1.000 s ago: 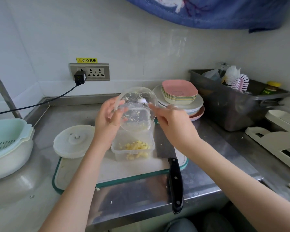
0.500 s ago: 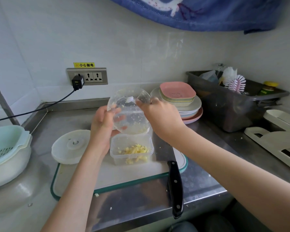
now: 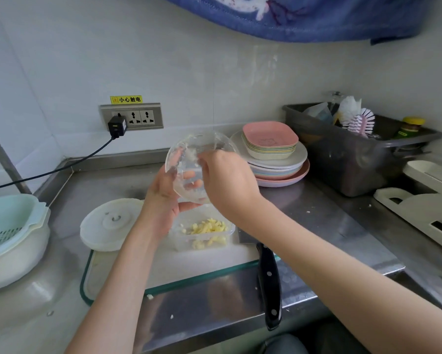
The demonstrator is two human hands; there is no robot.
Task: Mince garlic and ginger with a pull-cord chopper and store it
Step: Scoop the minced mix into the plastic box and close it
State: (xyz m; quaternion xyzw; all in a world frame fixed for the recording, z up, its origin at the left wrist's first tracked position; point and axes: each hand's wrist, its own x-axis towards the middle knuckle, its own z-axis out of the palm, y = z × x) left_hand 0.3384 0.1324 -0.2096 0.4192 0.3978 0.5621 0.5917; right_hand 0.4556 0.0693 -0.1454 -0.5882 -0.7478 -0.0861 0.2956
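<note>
My left hand (image 3: 163,200) grips the clear chopper bowl (image 3: 189,159), tipped on its side above a small clear storage box (image 3: 204,232). The box stands on the white cutting board (image 3: 189,267) and holds yellowish minced garlic and ginger (image 3: 209,227). My right hand (image 3: 225,180) reaches into the bowl's mouth, its fingertips inside against the smeared wall; whether it holds anything is hidden. The chopper's white lid (image 3: 110,223) lies on the board's left end.
A black-handled knife (image 3: 268,284) lies at the board's right edge, handle over the counter front. Stacked plates (image 3: 276,154) and a dark bin (image 3: 355,159) stand at the back right. A mint colander bowl (image 3: 10,233) sits left. A charger cable (image 3: 61,168) runs from the wall socket.
My right hand has moved further left into the tipped bowl, which my left hand has shifted slightly left above the box.
</note>
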